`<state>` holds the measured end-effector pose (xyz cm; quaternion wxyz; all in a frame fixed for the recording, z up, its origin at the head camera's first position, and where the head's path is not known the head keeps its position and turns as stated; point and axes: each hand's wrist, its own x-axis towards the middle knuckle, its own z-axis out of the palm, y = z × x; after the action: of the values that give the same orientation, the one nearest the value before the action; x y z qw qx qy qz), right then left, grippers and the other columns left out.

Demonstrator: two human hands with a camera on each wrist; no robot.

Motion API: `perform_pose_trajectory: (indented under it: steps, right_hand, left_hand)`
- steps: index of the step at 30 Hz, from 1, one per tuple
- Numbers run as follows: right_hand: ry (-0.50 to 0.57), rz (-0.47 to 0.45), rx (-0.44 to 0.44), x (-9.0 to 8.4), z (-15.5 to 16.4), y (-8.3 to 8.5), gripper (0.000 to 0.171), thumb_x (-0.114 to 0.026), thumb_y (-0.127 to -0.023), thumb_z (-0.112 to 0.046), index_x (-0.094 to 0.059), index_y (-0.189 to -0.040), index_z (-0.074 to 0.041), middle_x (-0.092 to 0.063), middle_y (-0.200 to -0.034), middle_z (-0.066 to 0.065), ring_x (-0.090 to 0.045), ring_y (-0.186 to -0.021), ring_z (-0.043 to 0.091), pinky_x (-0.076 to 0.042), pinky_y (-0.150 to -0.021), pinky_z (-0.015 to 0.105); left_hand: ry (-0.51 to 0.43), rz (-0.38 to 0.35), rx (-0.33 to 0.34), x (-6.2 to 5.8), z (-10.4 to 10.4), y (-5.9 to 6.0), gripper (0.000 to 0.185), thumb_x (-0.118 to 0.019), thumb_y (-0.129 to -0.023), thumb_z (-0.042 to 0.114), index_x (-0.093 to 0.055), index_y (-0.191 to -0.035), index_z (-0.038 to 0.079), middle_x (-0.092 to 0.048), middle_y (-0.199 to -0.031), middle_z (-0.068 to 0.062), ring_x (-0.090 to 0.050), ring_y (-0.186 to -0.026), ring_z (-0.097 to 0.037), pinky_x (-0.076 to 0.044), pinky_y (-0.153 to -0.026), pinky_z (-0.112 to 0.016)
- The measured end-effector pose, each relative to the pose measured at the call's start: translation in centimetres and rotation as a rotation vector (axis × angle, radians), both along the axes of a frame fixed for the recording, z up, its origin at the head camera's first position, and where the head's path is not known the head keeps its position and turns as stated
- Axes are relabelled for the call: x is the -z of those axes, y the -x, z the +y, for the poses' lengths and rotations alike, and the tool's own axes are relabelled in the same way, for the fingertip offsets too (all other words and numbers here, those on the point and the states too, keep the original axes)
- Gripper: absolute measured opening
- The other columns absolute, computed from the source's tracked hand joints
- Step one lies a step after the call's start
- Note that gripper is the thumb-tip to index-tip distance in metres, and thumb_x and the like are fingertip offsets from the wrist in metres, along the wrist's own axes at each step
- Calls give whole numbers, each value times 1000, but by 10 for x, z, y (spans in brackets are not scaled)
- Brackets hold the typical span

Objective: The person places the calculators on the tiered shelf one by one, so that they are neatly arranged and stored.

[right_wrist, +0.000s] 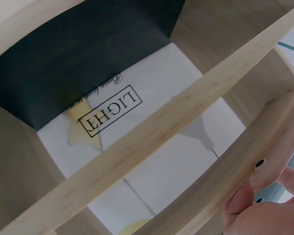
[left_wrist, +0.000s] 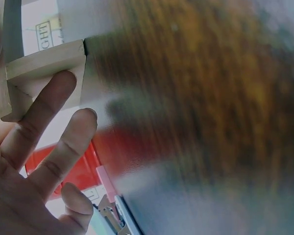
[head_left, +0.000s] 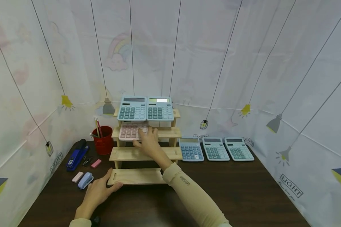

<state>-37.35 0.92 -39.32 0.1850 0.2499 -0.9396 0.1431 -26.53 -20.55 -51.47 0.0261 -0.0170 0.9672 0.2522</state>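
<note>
Right now, the right hand [head_left: 149,143] pinches the pink calculator [head_left: 128,130] near its right edge, thumb low at the front edge and a finger over the keys, so that gap is narrow. The calculator lies at the left part of the second step from the top of the wooden rack [head_left: 145,154], its front edge reaching the step's lip; to the hand's right, bare wood gives room up to the step's end. The left hand [head_left: 98,190] spreads wide at the bottom step's left end, thumb at the front edge, another finger against the wood. Directly above the pink one, the left blue calculator [head_left: 132,108] and right blue calculator [head_left: 160,108] sit edge to edge, leaving little spare width at either side of the top step. Past the rack's right side, three table calculators [head_left: 216,149] stand in a row, the nearest just beside the rack. The red cup [head_left: 104,142] crowds the rack's left side, while open tabletop [head_left: 244,189] spreads in front of the table calculators.
</note>
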Motion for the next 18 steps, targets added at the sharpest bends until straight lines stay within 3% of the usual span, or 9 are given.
perform_pose_trajectory:
  steps: [10,18]
  right_hand:
    - [7,-8,7,-1,-5,0,47,-60,-98,-41,-59,-135,-12,-52,-129,31,-38,-96,32,-30,-81,36]
    - [86,-162,13,-3,9,-11,66,-64,-96,-47,-47,-149,-12,-42,-150,29,-39,-125,42,-37,-103,50]
  left_hand:
    - [2,9,1,-1,1,-1,108,-53,-83,82,-31,-158,7,-53,-144,-32,-59,-121,-52,-42,-94,-68]
    - [4,15,0,1,1,-2,107,-53,-83,81,-31,-158,7,-52,-144,-32,-58,-122,-52,-40,-96,-70]
